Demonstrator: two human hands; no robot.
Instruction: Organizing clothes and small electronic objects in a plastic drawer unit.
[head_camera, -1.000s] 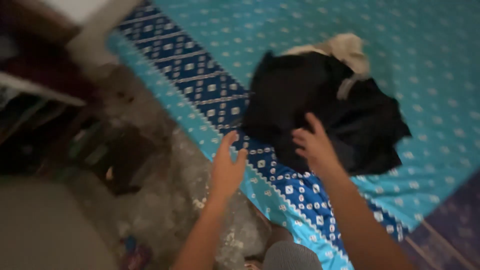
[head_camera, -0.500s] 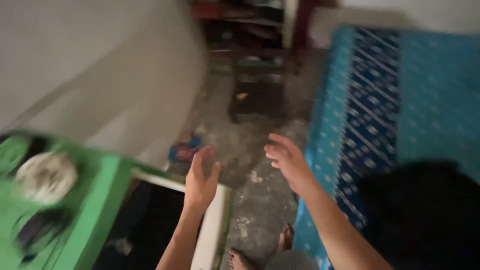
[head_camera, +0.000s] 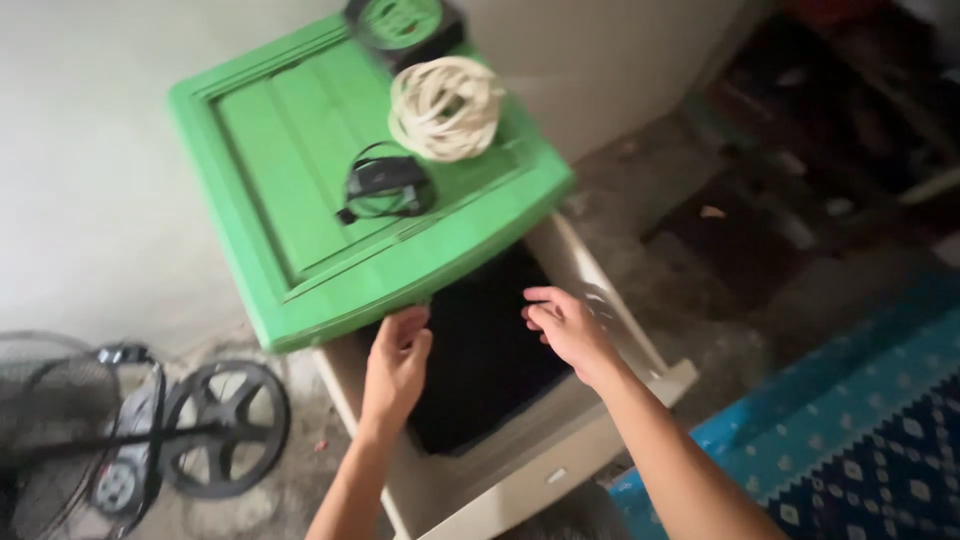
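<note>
Head view, looking down. Pulled-out beige drawer (head_camera: 560, 455) under the green cabinet top (head_camera: 300, 190), full of dark folded cloth (head_camera: 480, 360). Left hand (head_camera: 397, 365) and right hand (head_camera: 565, 328) both over the drawer's mouth, empty, fingers spread and loosely curled, gripping nothing. Whether fingertips touch the cloth or hang just above: cannot tell, dark on dark.

Key relation: cloth directly below and between the two hands, mostly ahead of the fingertips, toward the cabinet. Left hand at the cloth's left edge, close under the green lip; right hand at its right edge, just beside the drawer's right wall. Neither clearly nearer; the left perhaps slightly deeper under the top.

Long axis of drawer and cloth: from the cabinet outward toward the person, slanting down-right in the picture. Open end of the drawer pointing at the person.

Elsewhere on the green top: coiled cream rope (head_camera: 445, 105), small black cable bundle (head_camera: 383, 185), round green-and-black item (head_camera: 400, 22) at the far edge. On the floor at left, a fan with its round base (head_camera: 225, 428). Lower right, blue patterned mat (head_camera: 860, 440).
</note>
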